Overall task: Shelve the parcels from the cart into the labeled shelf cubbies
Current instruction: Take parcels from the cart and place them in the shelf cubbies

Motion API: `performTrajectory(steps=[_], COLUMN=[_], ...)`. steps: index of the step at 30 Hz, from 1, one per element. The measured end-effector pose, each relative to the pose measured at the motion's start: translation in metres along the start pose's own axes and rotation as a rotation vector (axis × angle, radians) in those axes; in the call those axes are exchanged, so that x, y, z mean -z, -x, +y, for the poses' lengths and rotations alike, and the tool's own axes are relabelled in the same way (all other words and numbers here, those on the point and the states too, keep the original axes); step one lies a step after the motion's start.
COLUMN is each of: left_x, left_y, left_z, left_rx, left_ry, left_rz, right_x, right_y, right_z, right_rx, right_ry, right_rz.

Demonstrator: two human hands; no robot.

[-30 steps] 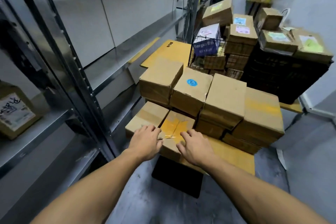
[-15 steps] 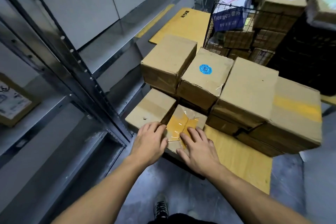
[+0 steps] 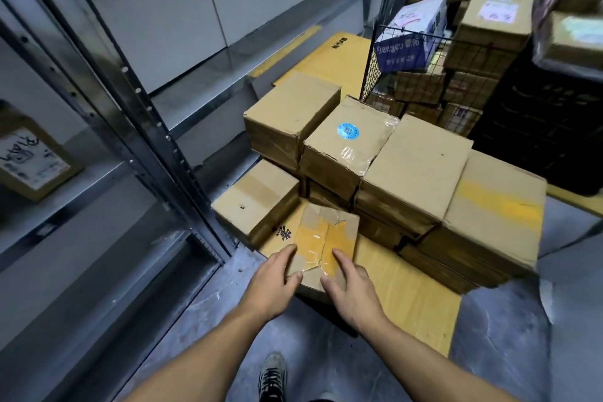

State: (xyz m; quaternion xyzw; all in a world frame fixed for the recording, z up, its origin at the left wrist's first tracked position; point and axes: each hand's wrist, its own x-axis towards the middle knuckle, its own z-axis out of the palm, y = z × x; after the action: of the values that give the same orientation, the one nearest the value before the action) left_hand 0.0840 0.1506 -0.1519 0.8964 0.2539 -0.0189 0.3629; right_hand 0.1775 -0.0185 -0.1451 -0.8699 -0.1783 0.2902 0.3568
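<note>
Parcels [image 3: 346, 147] crowd cart [image 3: 411, 300] beside metal shelving [image 3: 169, 153]

Both bare forearms reach forward and down, the left hand [image 3: 272, 282] curled with its thumb pressed against the near left edge of a small parcel [image 3: 326, 238], the right hand [image 3: 354, 292] laid palm-down with fingers spread on its near right corner.
</note>
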Motion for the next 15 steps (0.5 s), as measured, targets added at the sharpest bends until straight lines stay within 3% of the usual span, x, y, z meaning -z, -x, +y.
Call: performTrajectory(steps=[7, 12, 15], left_x=[0.013, 0.03, 0.037], left_y=[0.029, 0.043, 0.055], left_z=[0.031, 0.045, 0.049], left_rx=[-0.095, -0.064, -0.011], left_ry=[0.246, 0.408, 0.394], left_rz=[0.249, 0.462, 0.482], right_x=[0.023, 0.04, 0.047], right_y=[0.014, 0.021, 0.024], right_z=[-0.008, -0.018, -0.021], right_rx=[0.123, 0.255, 0.344], right_ry=[-0.263, -0.404, -0.409], right_rz=[0.073, 0.02, -0.011])
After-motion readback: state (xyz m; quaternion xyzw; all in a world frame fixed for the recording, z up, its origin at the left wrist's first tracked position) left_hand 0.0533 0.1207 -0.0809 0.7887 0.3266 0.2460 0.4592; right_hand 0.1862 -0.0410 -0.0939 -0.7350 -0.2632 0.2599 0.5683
